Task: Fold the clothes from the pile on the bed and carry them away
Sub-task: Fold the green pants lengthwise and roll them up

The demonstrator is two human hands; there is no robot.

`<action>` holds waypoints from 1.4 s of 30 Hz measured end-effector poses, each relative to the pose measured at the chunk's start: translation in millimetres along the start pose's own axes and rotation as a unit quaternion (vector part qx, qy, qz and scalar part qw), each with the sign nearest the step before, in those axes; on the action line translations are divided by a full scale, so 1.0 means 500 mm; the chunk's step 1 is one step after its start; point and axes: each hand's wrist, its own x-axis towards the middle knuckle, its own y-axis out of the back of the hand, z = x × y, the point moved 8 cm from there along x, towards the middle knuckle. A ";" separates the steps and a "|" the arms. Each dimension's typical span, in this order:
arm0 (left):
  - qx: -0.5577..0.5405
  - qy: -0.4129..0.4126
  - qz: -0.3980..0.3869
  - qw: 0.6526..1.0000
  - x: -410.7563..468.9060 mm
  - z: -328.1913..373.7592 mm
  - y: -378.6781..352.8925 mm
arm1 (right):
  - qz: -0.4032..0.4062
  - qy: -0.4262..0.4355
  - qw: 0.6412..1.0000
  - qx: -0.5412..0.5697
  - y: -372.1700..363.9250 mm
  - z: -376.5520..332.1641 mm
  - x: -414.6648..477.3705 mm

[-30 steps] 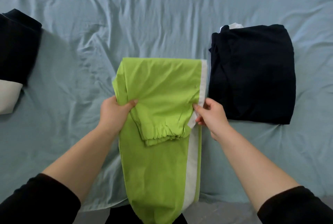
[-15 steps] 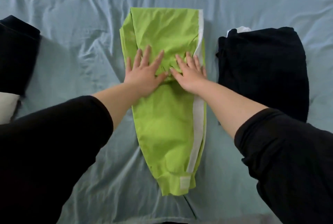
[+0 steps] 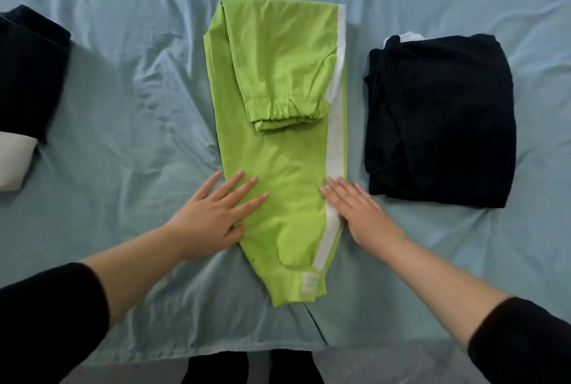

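Observation:
Lime-green trousers (image 3: 278, 152) with a white side stripe lie lengthwise on the bed, their cuffed leg end folded back over the upper part. My left hand (image 3: 213, 213) rests flat on the trousers' left edge, fingers spread. On the white stripe at the right edge lies my right hand (image 3: 355, 207), also flat. Neither hand grips the cloth. A folded black garment (image 3: 441, 118) with a bit of white showing at its top lies to the right of the trousers.
A light blue wrinkled sheet (image 3: 123, 105) covers the bed. At the far left lies a pile of dark clothes (image 3: 27, 74) with something white (image 3: 12, 164) below it. The bed's near edge runs along the bottom, with my dark legs beyond it.
The trousers were pushed away from me onto the bed. Both hands slid back toward me from the folded cuff down to the lower part of the trousers, still flat.

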 end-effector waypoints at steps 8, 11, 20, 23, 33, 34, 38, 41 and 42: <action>-0.052 0.062 0.029 0.996 0.004 0.034 0.006 | 0.006 0.023 0.997 -0.078 0.041 -0.004 0.017; -0.046 0.097 0.023 0.994 0.033 0.034 -0.004 | -0.014 0.037 0.995 -0.096 0.034 -0.014 0.044; -0.101 0.040 -0.024 0.994 -0.042 0.085 0.027 | -0.063 0.090 0.993 -0.049 0.007 -0.057 -0.031; -0.155 0.027 -0.062 0.986 -0.072 0.119 0.016 | -0.104 0.092 0.990 -0.016 -0.013 -0.080 -0.077; -0.504 0.196 0.176 0.822 0.010 -0.056 0.233 | 0.164 -0.100 0.885 0.423 0.266 0.008 0.006; -0.569 0.221 0.197 0.767 0.029 -0.082 0.239 | 0.190 -0.133 0.864 0.447 0.282 0.026 0.038; -0.705 0.382 0.136 0.582 0.092 -0.144 0.157 | 0.065 -0.296 0.800 0.518 0.203 0.080 0.155; -0.683 0.471 0.090 0.551 0.103 -0.158 0.079 | -0.028 -0.388 0.772 0.504 0.128 0.094 0.174; -0.661 0.476 0.101 0.572 0.108 -0.165 0.074 | -0.020 -0.393 0.791 0.469 0.126 0.099 0.176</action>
